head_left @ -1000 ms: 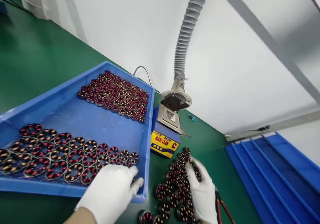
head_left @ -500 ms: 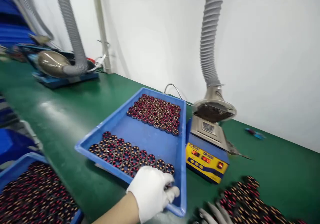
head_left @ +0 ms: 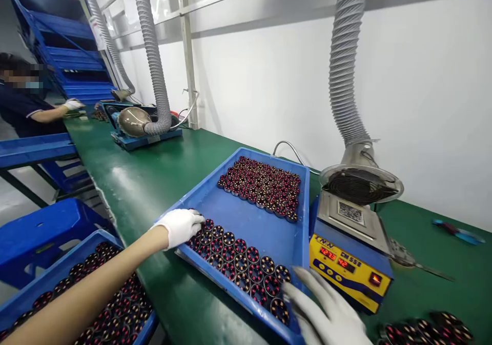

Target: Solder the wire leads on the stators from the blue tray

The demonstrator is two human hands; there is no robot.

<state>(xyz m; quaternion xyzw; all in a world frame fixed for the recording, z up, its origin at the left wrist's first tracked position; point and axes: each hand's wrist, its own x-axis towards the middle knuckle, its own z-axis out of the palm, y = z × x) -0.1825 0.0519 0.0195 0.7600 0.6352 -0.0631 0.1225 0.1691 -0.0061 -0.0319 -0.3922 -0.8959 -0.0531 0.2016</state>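
Small round ring-shaped parts (head_left: pixel 241 263) with red and tan segments stand in rows along the front of a blue tray (head_left: pixel 246 209). My left hand (head_left: pixel 180 227), in a white glove, rests at the left end of these rows, its fingers stretched over the parts there. At the right end is my right hand (head_left: pixel 326 311), gloved too, with fingers spread over the tray's right rim and the tips beside the last rings. Neither hand has lifted a part. A second block of the same parts (head_left: pixel 265 186) fills the back of the tray.
A yellow-fronted heating unit (head_left: pixel 349 263) with red digits stands right of the tray, under an extraction hood (head_left: pixel 361 181). Loose parts (head_left: pixel 426 329) lie front right. A lower blue bin (head_left: pixel 96 237) of parts sits left, near a blue stool (head_left: pixel 49 232). A co-worker (head_left: pixel 26 99) is far left.
The view has swung left and up. My left hand has gone from the tray's front right corner to its left end. My right hand has moved from the loose pile to the tray's right side.
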